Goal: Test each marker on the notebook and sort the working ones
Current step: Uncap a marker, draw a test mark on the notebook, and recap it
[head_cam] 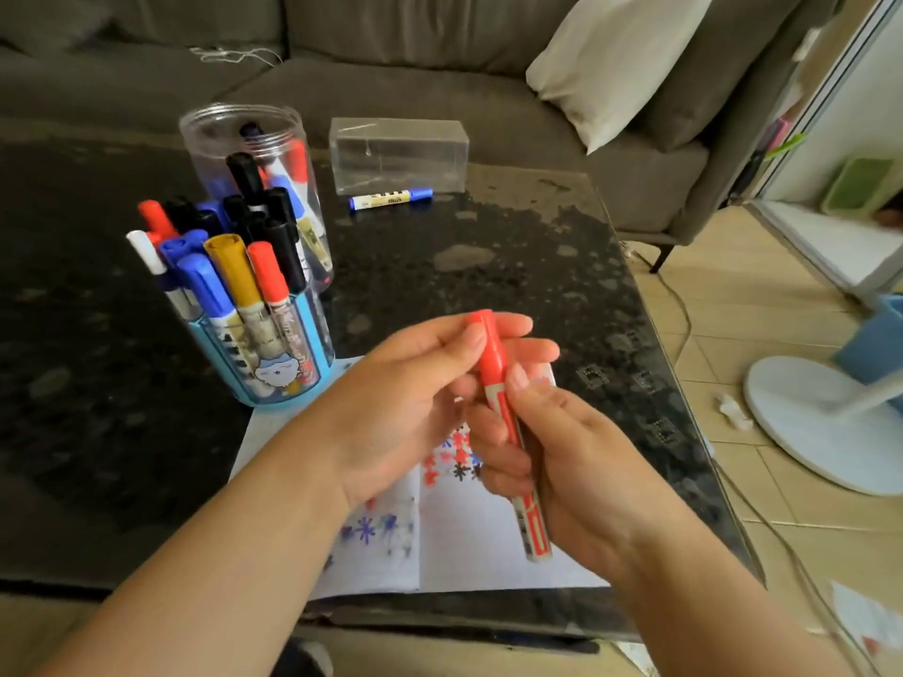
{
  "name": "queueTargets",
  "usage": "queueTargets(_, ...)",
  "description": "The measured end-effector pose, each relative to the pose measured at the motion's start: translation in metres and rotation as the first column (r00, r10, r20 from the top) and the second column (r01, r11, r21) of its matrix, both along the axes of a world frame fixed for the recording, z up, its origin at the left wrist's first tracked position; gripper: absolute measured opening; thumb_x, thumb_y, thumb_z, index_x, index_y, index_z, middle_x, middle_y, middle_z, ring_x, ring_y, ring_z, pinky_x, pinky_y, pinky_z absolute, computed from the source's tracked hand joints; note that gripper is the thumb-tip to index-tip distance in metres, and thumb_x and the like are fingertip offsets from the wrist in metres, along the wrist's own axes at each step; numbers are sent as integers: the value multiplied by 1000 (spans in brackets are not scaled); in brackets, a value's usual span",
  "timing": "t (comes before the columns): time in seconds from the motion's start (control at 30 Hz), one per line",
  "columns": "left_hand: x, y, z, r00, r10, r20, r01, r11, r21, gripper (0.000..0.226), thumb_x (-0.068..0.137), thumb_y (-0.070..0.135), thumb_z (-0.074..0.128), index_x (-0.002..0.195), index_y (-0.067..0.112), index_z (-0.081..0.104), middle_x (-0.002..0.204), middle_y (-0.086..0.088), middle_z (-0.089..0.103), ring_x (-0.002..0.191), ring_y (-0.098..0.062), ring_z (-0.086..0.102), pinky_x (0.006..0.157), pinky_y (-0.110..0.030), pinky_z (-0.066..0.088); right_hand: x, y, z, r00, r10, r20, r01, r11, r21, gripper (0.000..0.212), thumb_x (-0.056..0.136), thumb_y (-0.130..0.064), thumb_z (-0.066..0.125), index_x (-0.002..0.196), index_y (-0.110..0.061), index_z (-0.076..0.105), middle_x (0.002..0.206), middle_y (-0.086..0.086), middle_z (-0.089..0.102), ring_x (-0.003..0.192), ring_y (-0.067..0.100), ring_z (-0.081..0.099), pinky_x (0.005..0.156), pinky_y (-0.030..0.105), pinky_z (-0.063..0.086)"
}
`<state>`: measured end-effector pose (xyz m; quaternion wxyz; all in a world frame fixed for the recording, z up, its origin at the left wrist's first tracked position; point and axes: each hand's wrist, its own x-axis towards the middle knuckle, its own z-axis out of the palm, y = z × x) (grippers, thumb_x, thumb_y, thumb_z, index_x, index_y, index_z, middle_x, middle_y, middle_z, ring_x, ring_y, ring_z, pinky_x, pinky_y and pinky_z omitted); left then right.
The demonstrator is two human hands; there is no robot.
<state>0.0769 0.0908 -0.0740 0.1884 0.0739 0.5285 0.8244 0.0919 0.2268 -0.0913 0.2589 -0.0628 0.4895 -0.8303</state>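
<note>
Gripping the red marker (pixel 503 412) by its barrel in my right hand (pixel 562 456) above the notebook (pixel 488 539), I should pinch its cap with my left hand (pixel 420 388), pulling straight, clear of the blue holder (pixel 273 364) further along the bench (pixel 488 266).

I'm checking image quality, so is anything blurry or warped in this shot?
Head view: wide-angle bending shows at the table edge; the hands and red marker look slightly soft; the right margin by the fan base smears.
</note>
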Motion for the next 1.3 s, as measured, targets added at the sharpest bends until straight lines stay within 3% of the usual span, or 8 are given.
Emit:
queueTargets(0.37,10,5,-7,992,-122,-22,124,977,174,27,87,31,47,88,17,69,103,-9,71,99,-17,67,76,-24,54,5,3,-5,904,379,198,-237,829,-507,29,99,-32,45,97,-6,60,64,-3,48,48,2,30,41,13,31)
queueTargets(0.5,14,14,-7,994,103,39,-104,994,26,21,82,31,48,79,12,55,88,-6,74,65,-8,66,62,-19,51,13,0,0,1000,6,25,-8,997,79,37,101,-34,34,81,-10,54,56,-5,35,41,2,27,37,13,25)
queueTargets(0.6,10,16,-14,961,250,115,-244,968,-65,21,90,29,46,81,15,58,93,-6,74,86,-13,70,90,-34,47,15,-2,-11,927,10,-376,259,709,656,34,99,-34,35,81,-12,53,55,-10,42,47,5,37,48,23,34)
queueTargets(0.7,6,14,-17,934,348,85,-328,927,-182,23,96,35,42,88,20,58,100,5,73,106,-11,64,112,-45,28,19,3,-23,865,82,-495,399,484,778,34,96,-40,38,78,-16,54,56,-7,47,52,8,40,56,34,40)
queueTargets(0.9,7,9,-17,860,511,5,-453,767,-454,25,91,43,51,102,29,68,101,13,68,102,-7,60,97,-37,46,18,26,-17,932,-10,-363,297,594,747,21,97,-28,43,89,-23,62,61,-10,62,54,2,56,56,12,45)
queueTargets(1.0,9,7,-19,900,423,-109,-383,643,-663,27,88,48,54,105,32,66,98,15,66,95,-4,59,86,-31,48,22,35,-14,963,-114,-243,240,771,590,26,93,-13,52,111,-31,56,82,-2,72,66,12,67,63,18,53)
queueTargets(1.1,8,4,-23,923,283,-261,-376,515,-770,19,86,41,60,85,24,69,80,8,67,78,-5,61,69,-23,46,25,41,-8,965,-229,-132,262,889,375,21,91,-6,49,103,-13,64,83,15,71,64,20,68,59,21,55)
queueTargets(1.3,7,3,-33,935,48,-350,-343,368,-864,8,79,32,71,81,24,69,75,9,65,72,-6,60,66,-22,48,20,49,-23,962,-265,60,249,949,196,22,87,-1,46,102,-2,62,74,14,67,59,14,61,58,19,54)
